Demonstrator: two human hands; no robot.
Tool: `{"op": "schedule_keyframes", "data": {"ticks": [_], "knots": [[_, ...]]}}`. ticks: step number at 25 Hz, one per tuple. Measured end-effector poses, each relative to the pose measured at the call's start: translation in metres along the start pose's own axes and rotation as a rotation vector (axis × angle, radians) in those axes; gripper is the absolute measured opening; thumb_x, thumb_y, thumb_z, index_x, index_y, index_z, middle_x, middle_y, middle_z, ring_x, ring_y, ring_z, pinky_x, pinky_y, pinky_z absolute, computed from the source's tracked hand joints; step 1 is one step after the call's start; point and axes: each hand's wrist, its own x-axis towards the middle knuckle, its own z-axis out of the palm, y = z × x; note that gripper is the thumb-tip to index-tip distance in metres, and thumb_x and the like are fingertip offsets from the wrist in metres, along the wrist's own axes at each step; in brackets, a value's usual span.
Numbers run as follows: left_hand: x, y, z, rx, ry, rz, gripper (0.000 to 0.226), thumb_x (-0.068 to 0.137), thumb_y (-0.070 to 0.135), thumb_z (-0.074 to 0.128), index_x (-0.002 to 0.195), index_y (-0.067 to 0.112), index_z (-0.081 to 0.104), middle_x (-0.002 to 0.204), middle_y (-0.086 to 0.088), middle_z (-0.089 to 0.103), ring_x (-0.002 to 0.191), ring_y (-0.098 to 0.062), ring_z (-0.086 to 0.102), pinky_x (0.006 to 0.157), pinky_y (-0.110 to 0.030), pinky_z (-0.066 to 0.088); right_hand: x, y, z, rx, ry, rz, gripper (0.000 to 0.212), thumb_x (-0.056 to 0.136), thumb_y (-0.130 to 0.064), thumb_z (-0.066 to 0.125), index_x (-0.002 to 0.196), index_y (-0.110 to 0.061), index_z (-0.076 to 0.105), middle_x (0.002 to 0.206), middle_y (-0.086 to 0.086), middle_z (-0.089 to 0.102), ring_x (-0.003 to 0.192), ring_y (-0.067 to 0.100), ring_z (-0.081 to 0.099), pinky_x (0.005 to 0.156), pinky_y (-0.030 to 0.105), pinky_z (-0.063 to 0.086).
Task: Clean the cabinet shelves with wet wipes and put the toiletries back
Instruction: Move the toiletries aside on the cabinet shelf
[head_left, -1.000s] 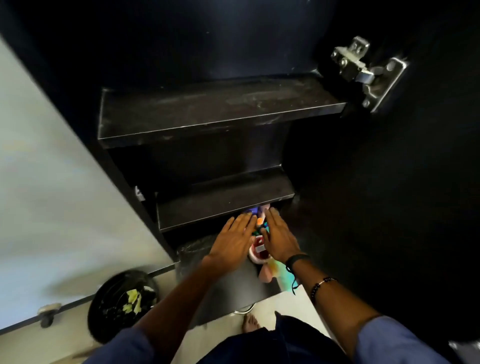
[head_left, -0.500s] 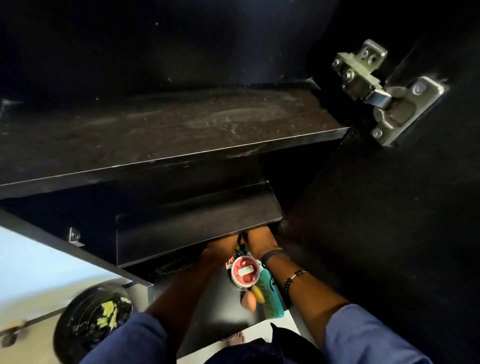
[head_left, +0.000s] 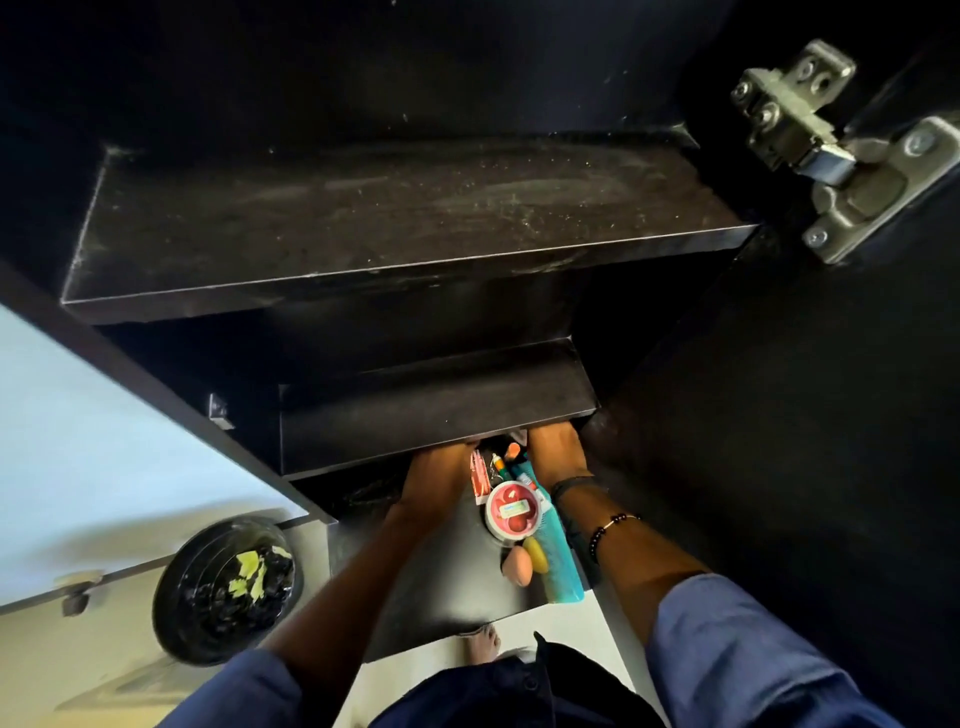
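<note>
Left hand (head_left: 435, 475) and right hand (head_left: 557, 456) are bracketing the toiletries (head_left: 511, 512) between them, likely herding them together. The shelf (head_left: 436, 410) above is hiding their fingers, so I cannot tell either grip.

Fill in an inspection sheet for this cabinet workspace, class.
Surface: top shelf dusty, streaked; bottom shelf holds the toiletries.
Job's things: toiletries clustered, including red-lidded tub and pink sponge; wet wipes not seen.
Clutter: nothing seen.
Grips: left hand and right hand flank the toiletries; fingers hidden under lower shelf.
Cables: nothing seen.
Surroundings: metal hinge upper right; lined bin on floor.
</note>
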Motion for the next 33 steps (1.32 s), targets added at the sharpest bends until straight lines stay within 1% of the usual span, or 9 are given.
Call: {"op": "schedule_keyframes", "data": {"ticks": [3,7,11,15,19,21,23,27,33], "knots": [[-0.023,-0.019,-0.009,0.072,0.092,0.073,0.006,0.076,0.020,0.067,0.080,0.014,0.067,0.066,-0.005,0.064,0.054,-0.023,0.062,0.045,-0.024,0.045,-0.022,-0.008,0.002,-0.036,0.100,-0.054,0.020,0.084,-0.005,0.057,0.104,-0.003,0.063,0.109,0.022,0.064,0.105,0.041,0.058,0.090,0.045,0.047],[-0.052,-0.026,-0.020,-0.016,0.222,-0.082,0.025,0.096,0.024,0.046,0.110,0.008,0.059,0.104,-0.015,0.063,0.087,-0.034,0.062,0.071,-0.038,0.048,-0.044,-0.025,0.009,-0.172,0.268,-0.117,0.038,0.071,-0.007,0.071,0.106,-0.012,0.057,0.100,0.014,0.061,0.089,0.033,0.060,0.070,0.042,0.053],[-0.071,-0.030,-0.027,-0.174,0.198,-0.220,0.033,0.097,0.026,0.048,0.123,0.004,0.050,0.122,-0.020,0.052,0.102,-0.045,0.055,0.080,-0.043,0.043,-0.069,-0.055,0.019,-0.227,0.387,-0.432,0.048,0.078,-0.008,0.049,0.126,-0.010,0.051,0.116,0.013,0.058,0.100,0.031,0.057,0.074,0.038,0.050],[-0.084,-0.037,-0.034,-0.168,0.231,-0.215,0.028,0.095,0.019,0.046,0.113,0.001,0.056,0.117,-0.023,0.051,0.096,-0.045,0.056,0.077,-0.048,0.046,-0.068,-0.095,0.017,-0.053,0.250,-0.488,0.050,0.081,-0.012,0.033,0.128,-0.009,0.053,0.117,0.011,0.060,0.099,0.028,0.060,0.083,0.037,0.053],[-0.075,-0.056,-0.035,0.025,0.109,-0.356,0.025,0.092,0.018,0.055,0.115,0.008,0.055,0.118,-0.015,0.051,0.096,-0.036,0.061,0.077,-0.040,0.049,-0.043,-0.120,0.029,0.148,0.019,-0.417,0.051,0.079,0.002,0.049,0.130,-0.007,0.051,0.124,0.016,0.056,0.113,0.034,0.053,0.096,0.042,0.047],[-0.069,-0.058,-0.039,-0.004,0.087,-0.396,0.025,0.088,0.018,0.059,0.111,0.007,0.059,0.115,-0.018,0.054,0.094,-0.042,0.061,0.078,-0.044,0.050,-0.026,-0.126,0.034,0.180,-0.092,-0.304,0.037,0.086,-0.003,0.051,0.122,-0.006,0.057,0.123,0.017,0.059,0.115,0.034,0.053,0.096,0.039,0.043],[-0.063,-0.059,-0.038,-0.020,0.089,-0.384,0.017,0.085,0.017,0.059,0.099,0.008,0.063,0.104,-0.020,0.061,0.091,-0.044,0.062,0.074,-0.042,0.051,-0.013,-0.134,0.033,0.222,-0.132,-0.250,0.027,0.091,-0.008,0.050,0.114,-0.003,0.061,0.119,0.019,0.062,0.111,0.036,0.057,0.093,0.038,0.045],[-0.048,-0.067,-0.033,-0.022,0.116,-0.452,0.017,0.088,0.017,0.054,0.071,0.014,0.058,0.085,-0.014,0.068,0.083,-0.035,0.065,0.060,-0.029,0.039,-0.001,-0.144,0.031,0.331,-0.182,-0.297,0.037,0.100,-0.022,0.042,0.129,-0.002,0.053,0.136,0.020,0.052,0.126,0.034,0.047,0.106,0.037,0.033],[-0.046,-0.074,-0.027,-0.030,0.072,-0.490,0.013,0.085,0.013,0.056,0.087,0.003,0.064,0.095,-0.020,0.066,0.089,-0.039,0.063,0.064,-0.035,0.041,0.011,-0.148,0.046,0.384,-0.366,-0.240,0.044,0.101,-0.035,0.037,0.138,-0.013,0.046,0.145,0.013,0.044,0.135,0.028,0.040,0.111,0.033,0.029]]}}
